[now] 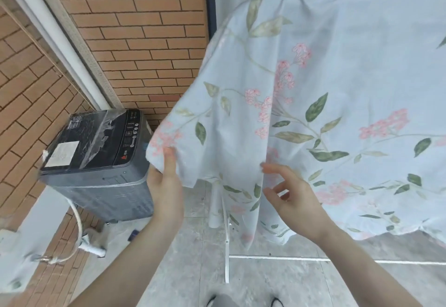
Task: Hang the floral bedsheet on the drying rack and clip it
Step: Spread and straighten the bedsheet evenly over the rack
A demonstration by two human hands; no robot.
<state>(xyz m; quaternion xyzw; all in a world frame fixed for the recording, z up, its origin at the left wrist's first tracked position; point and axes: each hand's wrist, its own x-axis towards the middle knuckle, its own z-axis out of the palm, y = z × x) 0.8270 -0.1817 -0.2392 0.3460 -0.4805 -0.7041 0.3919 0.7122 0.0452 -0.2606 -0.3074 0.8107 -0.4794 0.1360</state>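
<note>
- Floral bedsheet (337, 89): hanging draped over the drying rack (226, 246) at right, its left corner drooping toward the hands.
- Left hand (166, 186): pinching the sheet's lower left edge, thumb lying on the cloth's near face.
- Right hand (294, 200): fingers spreading loose, fingertips just at a hanging fold, gripping nothing.
- Washing machine (101, 162): standing at left against the brick wall (135, 29).

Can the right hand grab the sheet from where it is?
Probably yes. The right hand is open, its fingertips right at a hanging fold of the sheet, with nothing between them. The left hand already pinches the sheet's left edge.
</note>
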